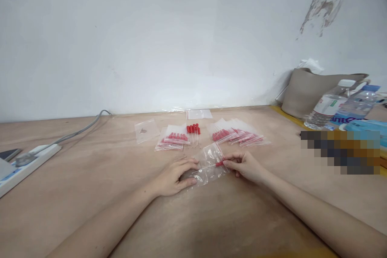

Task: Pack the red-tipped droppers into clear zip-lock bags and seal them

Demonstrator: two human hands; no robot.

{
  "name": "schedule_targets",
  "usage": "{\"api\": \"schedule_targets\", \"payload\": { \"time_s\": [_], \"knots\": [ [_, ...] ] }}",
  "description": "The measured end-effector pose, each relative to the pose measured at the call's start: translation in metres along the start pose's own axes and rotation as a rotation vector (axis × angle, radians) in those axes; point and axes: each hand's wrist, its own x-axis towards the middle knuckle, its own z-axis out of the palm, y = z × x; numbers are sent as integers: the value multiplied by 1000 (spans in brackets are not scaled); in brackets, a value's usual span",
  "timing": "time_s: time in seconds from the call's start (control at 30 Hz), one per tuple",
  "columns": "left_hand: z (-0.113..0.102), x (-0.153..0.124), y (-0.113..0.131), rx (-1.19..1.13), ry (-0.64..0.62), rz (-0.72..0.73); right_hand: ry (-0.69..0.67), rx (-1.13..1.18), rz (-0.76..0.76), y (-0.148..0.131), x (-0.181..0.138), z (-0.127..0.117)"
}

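Note:
My left hand point(177, 176) rests on the wooden table point(90, 193) with thumb and fingers pinching the lower left edge of a small clear plastic bag point(211, 161). My right hand point(244, 165) pinches the red bulb of a thin clear dropper point(208, 166) whose tip lies over or inside the bag. Just beyond, a row of loose red-topped droppers point(193, 132) lies on the table. Filled bags of droppers lie to the left point(173, 139) and to the right point(238, 135) of that row.
An empty clear bag point(146, 130) and a stack of bags point(198, 113) lie near the wall. A white power strip point(27, 163) with a grey cable lies at the left. A grey bag point(305, 92) and two water bottles point(328, 107) stand at the right.

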Motion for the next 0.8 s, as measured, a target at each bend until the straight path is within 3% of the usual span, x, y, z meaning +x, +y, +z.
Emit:
{"api": "schedule_targets", "payload": {
  "time_s": [0.27, 0.5, 0.7, 0.8],
  "knots": [
    [-3, 0, 3, -25, 2, -16, 43, 95, 19, 2, 1, 1],
    [-2, -1, 2, 17, 1, -3, -35, 144, -64, -8, -4, -1],
    [-1, -1, -1, 75, -49, -18, -64, 37, -113, -6, 0, -1],
    [-1, -2, -1, 43, -36, -29, -10, -32, -134, -5, 0, -2]
  ]
}}
